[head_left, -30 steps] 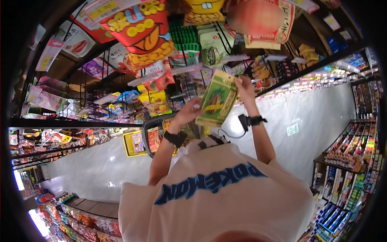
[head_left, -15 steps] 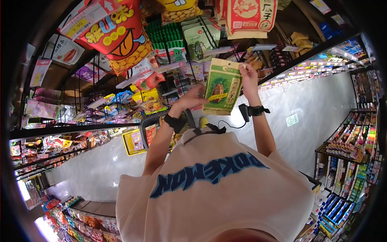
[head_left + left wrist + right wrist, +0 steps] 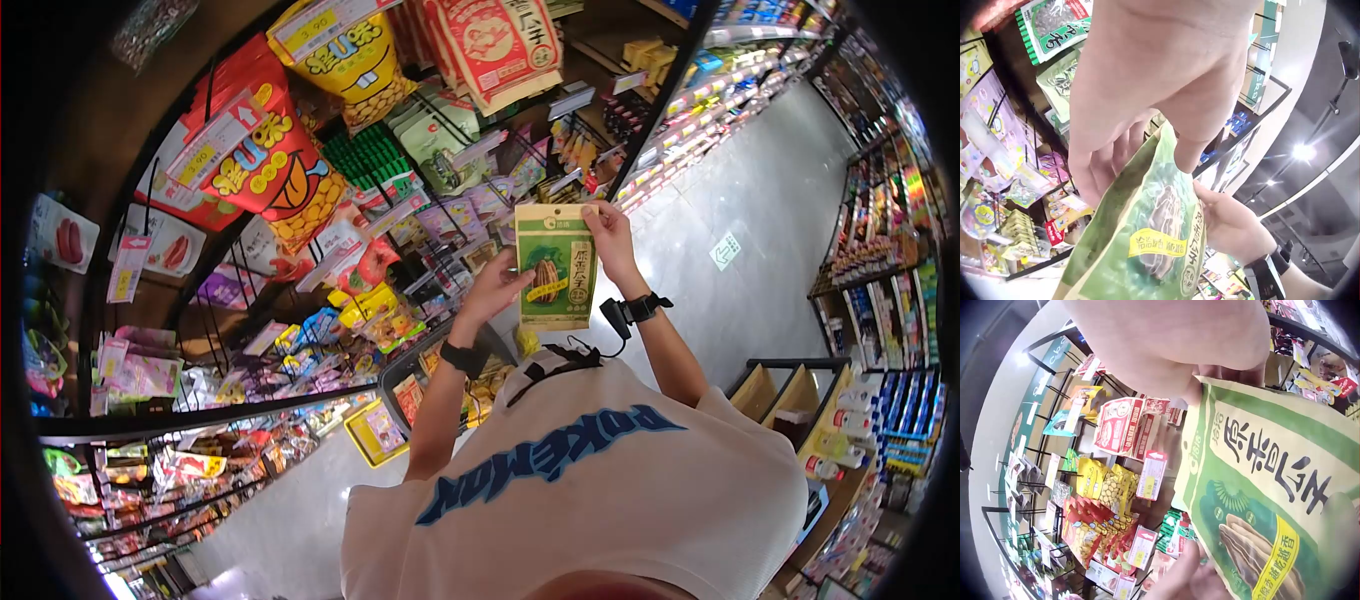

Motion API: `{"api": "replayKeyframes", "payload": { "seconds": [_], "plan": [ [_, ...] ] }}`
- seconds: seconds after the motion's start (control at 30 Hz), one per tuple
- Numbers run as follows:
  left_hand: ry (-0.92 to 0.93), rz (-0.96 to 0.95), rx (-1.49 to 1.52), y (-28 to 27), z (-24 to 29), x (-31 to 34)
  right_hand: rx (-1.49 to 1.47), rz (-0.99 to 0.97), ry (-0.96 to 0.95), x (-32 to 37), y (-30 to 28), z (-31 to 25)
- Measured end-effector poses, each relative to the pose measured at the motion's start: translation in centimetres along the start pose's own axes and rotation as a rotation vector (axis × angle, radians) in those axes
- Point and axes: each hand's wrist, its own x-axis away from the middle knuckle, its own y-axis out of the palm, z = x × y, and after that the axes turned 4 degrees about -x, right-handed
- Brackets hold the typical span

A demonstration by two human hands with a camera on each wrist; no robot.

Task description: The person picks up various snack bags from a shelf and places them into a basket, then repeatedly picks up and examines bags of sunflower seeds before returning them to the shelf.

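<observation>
The right hand (image 3: 610, 238) pinches the top corner of a green packet (image 3: 556, 270). The left hand (image 3: 496, 288) grips its left edge, thumb on the printed face. The packet is upright between both hands, held up before the snack shelves (image 3: 200, 418).

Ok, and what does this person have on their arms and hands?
Both hands are bare, with no gloves. The left hand has a black band at its wrist. The right hand has a black wrist strap carrying a small black unit, and a thin black cable runs from it toward the chest. The short sleeves belong to a white T-shirt with blue lettering.
</observation>
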Motion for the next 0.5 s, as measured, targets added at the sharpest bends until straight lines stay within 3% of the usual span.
{"api": "replayKeyframes", "payload": {
  "seconds": [0.17, 0.33, 0.43, 0.5],
  "plan": [
    [0.165, 0.094, 0.149, 3.3, -0.8, -1.3, 0.023, 0.018, -0.011, 2.5, -1.6, -1.3],
    [0.167, 0.169, 0.084, 4.8, -1.1, -1.4, 0.01, -0.013, 0.0, 1.9, -2.4, -1.4],
    [0.039, 0.214, 0.026, 5.1, -0.8, -1.9, 0.043, -0.066, 0.01, 0.4, -3.4, -0.7],
    [0.092, 0.243, 0.02, 5.6, -0.4, -2.7, -0.007, -0.089, 0.001, -1.0, -4.1, 0.2]
  ]
}}
